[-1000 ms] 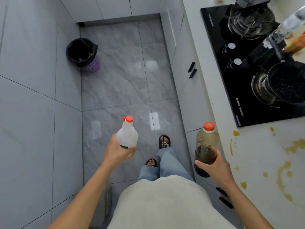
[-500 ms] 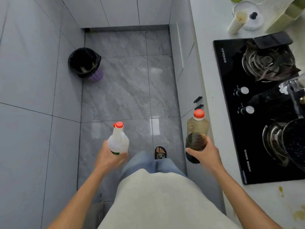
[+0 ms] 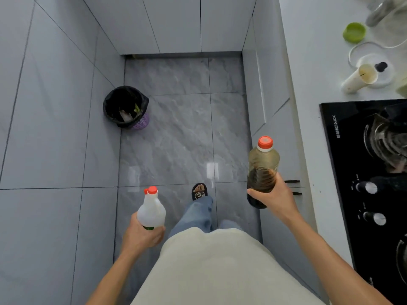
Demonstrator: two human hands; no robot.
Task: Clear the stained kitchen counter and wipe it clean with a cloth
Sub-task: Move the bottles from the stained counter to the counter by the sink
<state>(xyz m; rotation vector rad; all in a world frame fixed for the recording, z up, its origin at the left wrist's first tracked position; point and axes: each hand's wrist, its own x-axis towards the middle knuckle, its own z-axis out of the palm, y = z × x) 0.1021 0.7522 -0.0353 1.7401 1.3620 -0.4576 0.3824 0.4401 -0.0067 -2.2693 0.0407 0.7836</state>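
Note:
My left hand [image 3: 141, 235] grips a white plastic bottle [image 3: 151, 211] with a red cap, upright over the floor. A clear bottle [image 3: 262, 170] with a red cap, part full of dark liquid, stands upright in the grip of my right hand [image 3: 275, 195], just left of the counter's front. The white counter [image 3: 308, 62] runs along the right side. Its stained part is out of view and no cloth is visible.
A black gas hob [image 3: 365, 168] is set into the counter at right. Beyond it sit a cream cup [image 3: 357, 79], a glass lid [image 3: 372, 60] and a green lid [image 3: 354, 32]. A black-lined bin [image 3: 126, 106] stands on the grey floor by the left wall. White cabinets close the far end.
The view has moved forward along the counter: the stains have dropped out of sight and the items beyond the hob have appeared. Both hands still hold their bottles.

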